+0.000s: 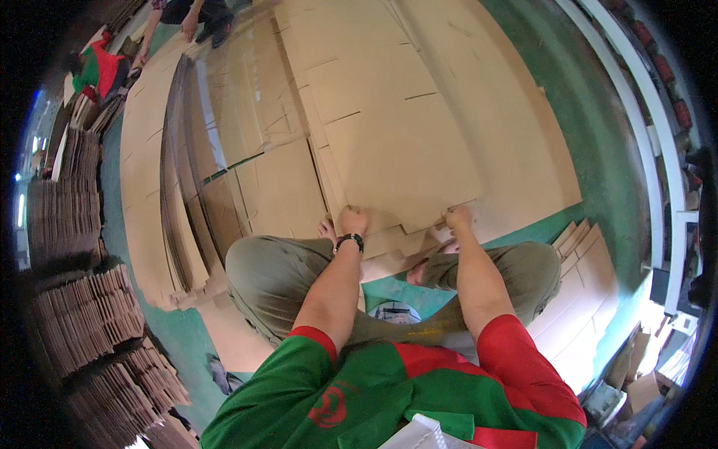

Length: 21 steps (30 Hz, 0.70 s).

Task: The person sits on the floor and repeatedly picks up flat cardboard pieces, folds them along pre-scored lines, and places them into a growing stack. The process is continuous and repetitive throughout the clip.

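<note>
A large brown slotted cardboard sheet [396, 157] lies in front of me, its near edge close to my bare feet. My left hand [353, 220], with a dark band at its wrist, is closed on the near left corner of that sheet. Farther right, my right hand [458, 218] grips the near right corner, its fingers curled and partly hidden. Other flat sheets [516, 150] show beneath and to the right of this one. Left of it stands a curved stack of cardboard [179, 187] seen along its edges, beside a sheet under shiny clear film [232, 105].
Tall stacks of folded cardboard [63, 224] line the left side. Another person's hand [190, 27] reaches in at the top left, near a person in red and green [97, 67]. White metal rails [636, 97] run along the right. More cardboard [580, 277] lies by my right knee.
</note>
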Available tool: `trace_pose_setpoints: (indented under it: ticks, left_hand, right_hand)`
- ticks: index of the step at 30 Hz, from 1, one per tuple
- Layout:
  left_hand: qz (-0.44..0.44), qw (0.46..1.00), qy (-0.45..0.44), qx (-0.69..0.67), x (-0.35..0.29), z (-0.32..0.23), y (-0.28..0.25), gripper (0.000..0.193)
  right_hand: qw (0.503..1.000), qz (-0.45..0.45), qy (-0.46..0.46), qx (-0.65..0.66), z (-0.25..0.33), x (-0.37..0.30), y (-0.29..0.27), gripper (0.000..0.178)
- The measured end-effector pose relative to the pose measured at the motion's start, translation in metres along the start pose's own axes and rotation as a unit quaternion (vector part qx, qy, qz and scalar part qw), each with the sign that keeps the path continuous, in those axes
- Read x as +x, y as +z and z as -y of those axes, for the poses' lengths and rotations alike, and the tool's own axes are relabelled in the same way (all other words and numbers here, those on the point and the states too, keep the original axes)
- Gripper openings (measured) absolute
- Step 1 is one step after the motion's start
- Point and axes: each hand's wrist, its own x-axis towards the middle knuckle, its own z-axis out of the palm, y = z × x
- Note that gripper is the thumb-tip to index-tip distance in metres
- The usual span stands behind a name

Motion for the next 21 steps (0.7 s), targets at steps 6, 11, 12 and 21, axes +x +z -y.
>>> trace_pose_setpoints:
  ticks: [6,11,12,21]
  left_hand:
    - [0.018,0.984,0.124,-0.129,-0.034,-0.085,-0.091,0.055]
    - [-0.117,0.898,0.365,-0.217,-0.053,-0.145,-0.264,0.055]
    - [-0.148,0.915,0.320,-0.198,-0.060,-0.129,-0.292,0.052]
    - [-0.338,0.861,-0.038,-0.379,-0.013,0.245,-0.403,0.037]
  right_hand:
    - [0.995,0.040,0.015,-0.093,0.007,-0.014,0.003,0.031]
    - [0.982,0.094,0.069,0.149,0.057,-0.015,-0.035,0.033]
    - [0.982,0.095,0.068,0.149,0.065,-0.016,-0.044,0.035]
    - [0.973,0.089,-0.004,0.212,0.110,-0.050,-0.083,0.033]
